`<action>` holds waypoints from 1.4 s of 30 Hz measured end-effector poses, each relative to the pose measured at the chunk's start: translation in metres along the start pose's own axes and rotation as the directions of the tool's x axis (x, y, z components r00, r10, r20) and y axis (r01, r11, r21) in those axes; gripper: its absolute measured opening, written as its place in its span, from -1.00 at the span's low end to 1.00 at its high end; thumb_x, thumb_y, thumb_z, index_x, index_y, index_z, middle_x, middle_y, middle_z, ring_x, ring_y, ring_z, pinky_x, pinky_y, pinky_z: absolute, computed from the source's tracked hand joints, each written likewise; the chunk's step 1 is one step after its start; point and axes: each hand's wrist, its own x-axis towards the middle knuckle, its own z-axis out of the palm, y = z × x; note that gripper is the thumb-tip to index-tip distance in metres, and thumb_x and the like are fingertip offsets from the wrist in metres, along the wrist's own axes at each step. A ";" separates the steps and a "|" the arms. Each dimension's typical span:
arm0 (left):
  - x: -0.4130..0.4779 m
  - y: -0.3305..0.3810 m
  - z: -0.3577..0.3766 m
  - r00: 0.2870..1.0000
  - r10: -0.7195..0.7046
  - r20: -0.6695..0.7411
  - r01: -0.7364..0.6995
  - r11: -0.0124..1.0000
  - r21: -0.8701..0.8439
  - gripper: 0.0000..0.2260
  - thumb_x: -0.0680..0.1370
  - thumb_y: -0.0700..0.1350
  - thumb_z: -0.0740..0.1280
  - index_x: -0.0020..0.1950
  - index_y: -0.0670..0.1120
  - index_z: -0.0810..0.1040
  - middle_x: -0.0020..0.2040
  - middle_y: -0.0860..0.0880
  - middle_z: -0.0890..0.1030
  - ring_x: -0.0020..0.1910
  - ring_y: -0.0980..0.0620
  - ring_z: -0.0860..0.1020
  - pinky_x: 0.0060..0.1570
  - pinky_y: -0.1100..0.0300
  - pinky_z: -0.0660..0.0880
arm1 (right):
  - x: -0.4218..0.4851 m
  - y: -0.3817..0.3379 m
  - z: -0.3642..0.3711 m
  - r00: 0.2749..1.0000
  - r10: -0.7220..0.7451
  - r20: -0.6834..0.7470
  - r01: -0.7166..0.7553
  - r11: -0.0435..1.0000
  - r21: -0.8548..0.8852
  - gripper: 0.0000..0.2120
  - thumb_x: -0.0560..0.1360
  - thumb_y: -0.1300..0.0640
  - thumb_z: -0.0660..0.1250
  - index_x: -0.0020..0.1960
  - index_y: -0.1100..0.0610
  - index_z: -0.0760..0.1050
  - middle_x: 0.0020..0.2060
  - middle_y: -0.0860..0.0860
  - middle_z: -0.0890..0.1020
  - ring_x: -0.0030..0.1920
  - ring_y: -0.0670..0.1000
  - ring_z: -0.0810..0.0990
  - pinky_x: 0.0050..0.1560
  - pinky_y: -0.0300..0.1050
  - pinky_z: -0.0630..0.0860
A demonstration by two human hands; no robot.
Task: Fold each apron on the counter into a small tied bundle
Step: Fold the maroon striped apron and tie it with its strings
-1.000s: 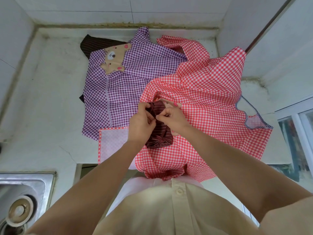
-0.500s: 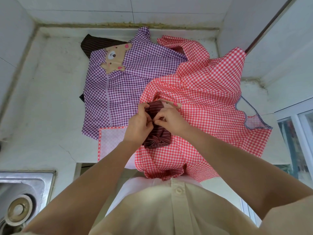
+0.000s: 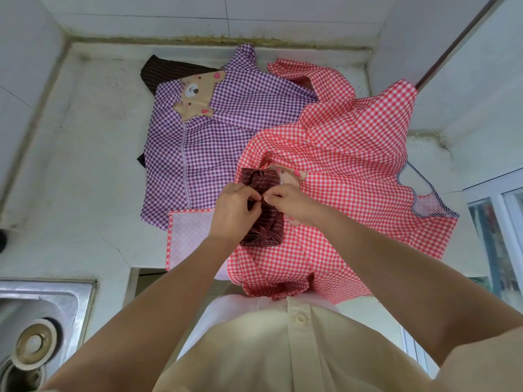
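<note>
Hands: left hand (image 3: 236, 210) and right hand (image 3: 288, 200) both pinch the brown bundle (image 3: 266, 230); fingers curled tight
Bundle: on top of the red apron (image 3: 353, 154), near the counter (image 3: 85, 137) front
Done: this one looks almost tied
Left: red apron and purple apron (image 3: 220, 142) lie open; a dark cloth (image 3: 169, 72) peeks out underneath
Around: sink (image 3: 42, 295) nearby; nothing blocks the hands
</note>
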 end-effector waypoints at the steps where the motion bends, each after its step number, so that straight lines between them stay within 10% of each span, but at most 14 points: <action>1: 0.001 0.000 0.000 1.000 0.008 0.000 -0.008 1.000 0.022 -0.88 0.41 -0.20 0.51 -0.08 -0.15 0.68 -0.15 -0.04 0.65 -0.07 -0.02 0.54 -0.05 0.22 0.42 | -0.001 0.000 0.000 1.000 -0.002 -0.001 0.002 1.000 0.012 -0.74 0.65 0.14 0.20 0.24 0.23 0.54 -0.33 -0.16 0.41 -0.50 -0.29 0.45 -0.51 -0.47 0.32; 9: 0.006 -0.005 0.000 0.993 0.098 0.068 -0.111 0.968 0.224 -0.91 0.37 -0.15 0.51 -0.28 -0.13 0.64 -0.35 -0.02 0.59 -0.22 -0.03 0.49 -0.22 0.10 0.41 | 0.000 -0.001 0.007 0.999 -0.012 -0.036 0.014 0.998 0.062 -0.84 0.63 0.22 0.20 0.14 0.19 0.53 -0.06 -0.11 0.52 -0.14 -0.18 0.50 -0.33 -0.50 0.38; 17: -0.002 -0.020 -0.003 0.984 -0.039 0.173 -0.010 0.961 0.275 -0.87 0.46 -0.06 0.41 -0.17 -0.11 0.64 -0.23 -0.02 0.62 -0.08 -0.05 0.48 -0.09 0.06 0.37 | 0.018 0.011 0.017 0.963 -0.097 -0.252 0.084 0.995 -0.058 -0.73 0.52 0.40 0.24 -0.15 0.04 0.42 0.44 0.06 0.22 0.21 0.07 0.48 0.12 -0.17 0.50; 24: -0.003 -0.036 -0.008 0.908 -0.243 0.341 0.253 0.967 0.016 -0.89 0.59 -0.08 0.31 0.00 -0.10 0.57 -0.03 -0.01 0.48 -0.12 0.08 0.44 -0.25 0.40 0.29 | 0.002 0.034 0.009 0.925 -0.325 -0.195 0.253 0.913 -0.321 -0.60 0.49 0.44 0.25 0.19 0.03 0.47 0.43 0.03 0.23 0.37 0.02 0.36 0.34 -0.06 0.44; 27: 0.002 -0.034 -0.013 0.880 -0.300 0.367 0.379 0.911 -0.164 -0.89 0.60 -0.13 0.29 -0.11 -0.10 0.53 -0.12 -0.01 0.51 -0.19 0.09 0.48 -0.21 0.32 0.37 | 0.004 0.048 0.016 0.889 -0.454 -0.066 0.360 0.780 -0.513 -0.27 0.40 0.43 0.38 0.43 -0.09 0.29 0.52 0.08 0.01 0.55 0.13 0.01 0.47 0.05 0.27; 30: 0.008 -0.025 -0.028 0.848 -0.338 0.408 0.495 0.781 -0.380 -0.84 0.60 -0.19 0.28 -0.16 -0.18 0.55 -0.29 0.00 0.55 -0.32 0.13 0.51 -0.25 0.26 0.43 | 0.005 0.044 0.028 0.803 -0.569 -0.176 0.367 0.706 -0.605 -0.42 0.41 0.19 0.48 0.36 -0.09 0.41 0.52 0.14 0.09 0.53 0.21 0.04 0.43 0.31 0.22; 35: 0.028 -0.018 -0.055 0.811 -0.370 0.454 0.579 0.389 -0.717 -0.64 0.66 -0.17 0.15 -0.22 -0.06 0.65 -0.31 0.06 0.64 -0.33 0.13 0.56 -0.30 0.27 0.49 | -0.005 0.000 0.016 0.736 -0.529 -0.423 0.400 0.843 -0.360 -0.52 0.38 -0.30 0.36 0.12 0.01 0.62 0.21 -0.09 0.56 0.27 0.04 0.44 0.30 0.24 0.33; 39: 0.041 0.001 -0.062 0.877 -0.253 0.409 0.478 0.562 -0.676 -0.64 0.67 0.03 0.11 -0.13 -0.10 0.60 -0.23 0.16 0.61 -0.26 0.25 0.54 -0.17 0.32 0.45 | -0.029 -0.016 0.002 0.849 -0.272 -0.454 0.392 0.899 0.193 -0.68 0.57 -0.06 0.33 0.18 0.14 0.60 0.03 0.02 0.70 0.06 -0.04 0.67 0.18 0.05 0.57; 42: 0.038 0.023 -0.051 0.866 -0.038 0.499 0.456 0.470 -0.756 -0.69 0.65 0.01 0.20 0.28 -0.11 0.55 0.16 -0.04 0.65 0.15 0.05 0.61 0.15 0.13 0.54 | -0.049 -0.010 -0.010 0.887 -0.194 -0.420 0.370 0.843 0.391 -0.70 0.60 -0.04 0.29 0.23 0.10 0.58 0.06 0.02 0.70 0.08 -0.03 0.67 0.21 -0.01 0.57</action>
